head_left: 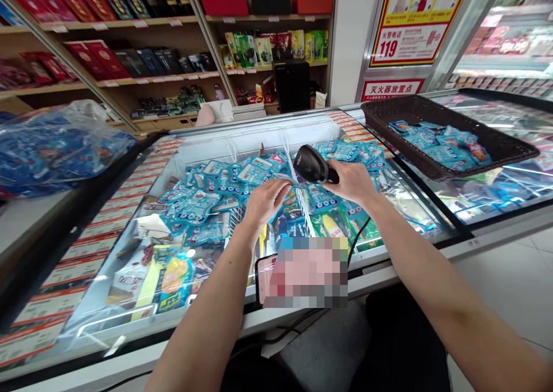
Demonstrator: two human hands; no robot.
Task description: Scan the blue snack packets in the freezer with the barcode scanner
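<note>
My right hand (pixel 352 180) is wrapped round the handle of a black barcode scanner (pixel 311 164), its head tipped to the left. Just left of the scanner, my left hand (pixel 268 198) pinches a small packet (pixel 284 177), seen almost edge-on and partly hidden by the fingers. Both hands are above the glass-topped freezer. Under them lie many blue snack packets (pixel 194 206), some with barcodes facing up. More blue packets (pixel 345 150) lie beyond the scanner on the right side of a white wire divider (pixel 305 212).
A brown woven basket (pixel 514 144) with blue packets stands on the right. At the left is a clear plastic bag (pixel 64 150) full of blue packets. A phone (pixel 260 282), partly blurred out, rests on the freezer's front edge. The scanner's black cable (pixel 355 242) hangs down. Stocked shelves (pixel 151 81) stand behind.
</note>
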